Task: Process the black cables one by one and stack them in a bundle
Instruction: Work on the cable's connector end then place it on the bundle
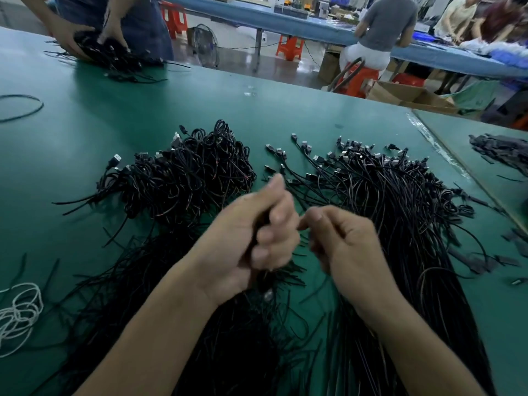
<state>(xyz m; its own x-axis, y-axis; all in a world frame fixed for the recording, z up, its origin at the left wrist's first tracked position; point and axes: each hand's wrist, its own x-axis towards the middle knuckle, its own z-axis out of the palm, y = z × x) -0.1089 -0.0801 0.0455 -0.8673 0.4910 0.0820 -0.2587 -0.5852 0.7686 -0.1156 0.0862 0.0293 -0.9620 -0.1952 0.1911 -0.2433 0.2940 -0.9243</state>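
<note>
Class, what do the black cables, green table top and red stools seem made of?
Black cables: flexible plastic or rubber sheath, slight sheen; silvery plug tips look metal. Green table top: smooth matte mat, possibly rubber. Red stools: probably moulded plastic, uniform colour.

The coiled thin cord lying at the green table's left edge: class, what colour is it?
The coiled thin cord is white; the head view shows it best.

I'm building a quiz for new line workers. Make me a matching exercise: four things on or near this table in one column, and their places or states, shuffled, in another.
1 white cord
2 coiled pile
3 left hand
4 cardboard box

A grips cable ends
B beyond the table's far edge
C table's near left edge
D mid-table, beside the straight cables

Pairs: 1-C, 2-D, 3-A, 4-B
</note>
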